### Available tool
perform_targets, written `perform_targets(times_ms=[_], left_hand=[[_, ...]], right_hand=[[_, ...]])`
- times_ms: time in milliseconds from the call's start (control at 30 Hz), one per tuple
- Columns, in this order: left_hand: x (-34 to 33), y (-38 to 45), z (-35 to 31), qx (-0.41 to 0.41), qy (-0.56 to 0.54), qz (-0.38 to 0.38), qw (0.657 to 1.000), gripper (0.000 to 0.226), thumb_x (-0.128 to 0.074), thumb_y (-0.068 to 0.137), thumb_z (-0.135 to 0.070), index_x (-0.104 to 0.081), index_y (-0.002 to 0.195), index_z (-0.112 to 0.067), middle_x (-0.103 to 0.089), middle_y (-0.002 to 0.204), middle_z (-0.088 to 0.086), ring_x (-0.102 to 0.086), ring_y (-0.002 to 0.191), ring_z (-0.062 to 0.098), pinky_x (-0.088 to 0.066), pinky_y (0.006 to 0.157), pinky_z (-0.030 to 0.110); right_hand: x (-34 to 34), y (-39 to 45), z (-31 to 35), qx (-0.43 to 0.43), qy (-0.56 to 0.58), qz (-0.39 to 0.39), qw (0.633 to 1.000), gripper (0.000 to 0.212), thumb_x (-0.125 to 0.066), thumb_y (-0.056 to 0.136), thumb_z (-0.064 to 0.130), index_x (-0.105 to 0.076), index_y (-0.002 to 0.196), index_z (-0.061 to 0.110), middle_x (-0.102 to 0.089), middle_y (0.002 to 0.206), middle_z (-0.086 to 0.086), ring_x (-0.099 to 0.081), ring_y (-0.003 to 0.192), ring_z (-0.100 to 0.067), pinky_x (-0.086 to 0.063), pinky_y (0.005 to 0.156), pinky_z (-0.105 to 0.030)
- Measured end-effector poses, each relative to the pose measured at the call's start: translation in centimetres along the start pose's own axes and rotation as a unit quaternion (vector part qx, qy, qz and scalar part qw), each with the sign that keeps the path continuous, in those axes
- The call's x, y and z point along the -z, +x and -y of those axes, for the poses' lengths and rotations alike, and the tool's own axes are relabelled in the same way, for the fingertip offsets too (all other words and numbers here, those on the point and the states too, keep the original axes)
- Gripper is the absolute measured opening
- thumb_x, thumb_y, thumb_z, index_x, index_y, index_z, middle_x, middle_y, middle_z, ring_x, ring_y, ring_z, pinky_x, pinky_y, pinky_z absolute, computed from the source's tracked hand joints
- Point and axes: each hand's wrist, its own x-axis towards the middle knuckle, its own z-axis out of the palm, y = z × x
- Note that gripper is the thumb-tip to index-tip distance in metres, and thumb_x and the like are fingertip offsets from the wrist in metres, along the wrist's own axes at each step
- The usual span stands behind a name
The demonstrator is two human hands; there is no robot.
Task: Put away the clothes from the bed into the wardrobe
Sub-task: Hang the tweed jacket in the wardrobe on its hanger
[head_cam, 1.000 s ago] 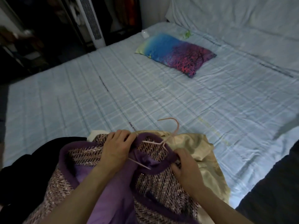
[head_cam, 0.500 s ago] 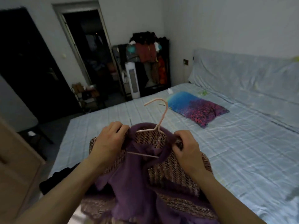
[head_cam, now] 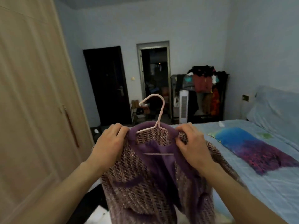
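A purple tweed jacket (head_cam: 145,183) with a plush purple collar hangs on a pale pink hanger (head_cam: 156,110), held up in front of me. My left hand (head_cam: 108,144) grips its left shoulder and my right hand (head_cam: 192,146) grips its right shoulder. The hanger's hook stands upright above the collar. The wooden wardrobe (head_cam: 32,110) fills the left side, its doors closed. The bed (head_cam: 258,183) with a light blue checked sheet lies to the right.
A blue and purple pillow (head_cam: 252,147) lies on the bed. A dark door (head_cam: 106,84) and an open doorway (head_cam: 153,81) are in the far wall. A rack (head_cam: 205,94) piled with clothes and a white tower fan (head_cam: 183,109) stand beyond the bed.
Both hands have lifted the jacket on its hanger off the bed and higher. My view has swung up and left, from the bed to the wardrobe and far wall.
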Motion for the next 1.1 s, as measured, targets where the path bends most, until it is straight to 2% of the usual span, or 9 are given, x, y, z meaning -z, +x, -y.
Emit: perform_targets(times_ms=[67,167,267,400,533,667,833,967,1100], left_hand=[[2.1,-2.7,2.1,0.028,0.007,-0.014,0.999,0.024,-0.046,0.092,-0.023,-0.051,0.113,-0.012,-0.054,0.1,0.008,-0.056,0.088,0.031,-0.052,0.072,0.046],[5.7,-7.0,5.2,0.06,0.007,-0.037,0.998,0.021,-0.048,0.098,-0.02,-0.054,0.116,-0.01,-0.056,0.104,0.009,-0.056,0.093,0.031,-0.05,0.078,0.045],[10.0,-11.9,8.3,0.092,-0.006,-0.044,0.995,0.027,-0.043,0.101,-0.024,-0.057,0.116,-0.007,-0.057,0.105,0.009,-0.055,0.096,0.028,-0.043,0.084,0.032],[16.1,-19.9,12.3,0.138,-0.002,-0.048,0.989,0.03,-0.043,0.101,-0.027,-0.06,0.116,-0.007,-0.052,0.102,0.003,-0.049,0.095,0.02,-0.032,0.081,0.017],[21.3,-27.5,16.3,0.169,0.037,-0.061,0.983,0.019,-0.046,0.101,-0.027,-0.057,0.11,-0.014,-0.051,0.095,0.004,-0.05,0.088,0.022,-0.037,0.077,0.023],[24.8,-32.7,18.7,0.193,0.109,-0.04,0.974,0.016,-0.053,0.095,-0.016,-0.061,0.105,-0.005,-0.054,0.095,0.009,-0.053,0.085,0.03,-0.046,0.071,0.041],[28.2,-38.0,21.7,0.252,0.139,-0.038,0.957,0.02,-0.053,0.096,-0.016,-0.064,0.108,-0.004,-0.056,0.099,0.008,-0.056,0.089,0.031,-0.047,0.076,0.042],[29.7,-41.9,23.9,0.288,0.182,-0.045,0.939,0.022,-0.058,0.093,-0.011,-0.062,0.114,-0.006,-0.055,0.104,0.006,-0.057,0.09,0.031,-0.05,0.076,0.042],[31.0,-42.5,26.0,0.272,0.229,-0.032,0.934,0.027,-0.061,0.091,-0.003,-0.061,0.118,-0.003,-0.056,0.101,0.008,-0.058,0.085,0.03,-0.052,0.072,0.041]], right_hand=[[-1.8,0.4,2.8,0.022,0.014,0.007,1.0,0.023,-0.071,0.085,0.007,-0.063,0.102,0.02,-0.056,0.098,0.006,-0.055,0.087,-0.008,-0.043,0.079,-0.015],[-4.8,0.7,7.8,0.049,0.032,0.003,0.998,0.023,-0.072,0.084,0.005,-0.063,0.102,0.018,-0.057,0.098,0.006,-0.052,0.085,-0.004,-0.038,0.079,-0.006],[-8.3,0.5,13.5,0.068,0.063,0.012,0.996,0.025,-0.075,0.082,0.002,-0.065,0.101,0.015,-0.057,0.096,0.005,-0.051,0.085,-0.001,-0.035,0.08,-0.002],[-14.1,0.1,21.7,0.098,0.109,0.069,0.987,0.026,-0.076,0.082,0.003,-0.066,0.102,0.015,-0.06,0.097,0.005,-0.056,0.087,-0.005,-0.039,0.081,-0.004],[-19.9,-1.2,30.4,0.129,0.153,0.108,0.974,0.025,-0.076,0.082,0.005,-0.066,0.102,0.016,-0.059,0.096,0.007,-0.055,0.086,0.0,-0.037,0.081,-0.003],[-25.2,-2.6,38.4,0.157,0.2,0.141,0.957,0.024,-0.077,0.082,0.007,-0.067,0.102,0.017,-0.059,0.097,0.01,-0.054,0.09,0.004,-0.041,0.088,-0.009],[-30.8,-3.8,45.0,0.169,0.25,0.163,0.939,0.023,-0.077,0.08,0.003,-0.068,0.099,0.015,-0.061,0.094,0.006,-0.056,0.087,0.001,-0.035,0.084,-0.001],[-35.5,-3.8,48.9,0.195,0.299,0.19,0.915,0.024,-0.078,0.08,0.005,-0.068,0.098,0.018,-0.061,0.092,0.013,-0.057,0.089,0.004,-0.038,0.08,-0.004],[-40.1,-3.1,52.5,0.209,0.376,0.194,0.882,0.026,-0.081,0.075,0.0,-0.07,0.093,0.015,-0.063,0.087,0.015,-0.06,0.086,0.002,-0.044,0.075,-0.009]])
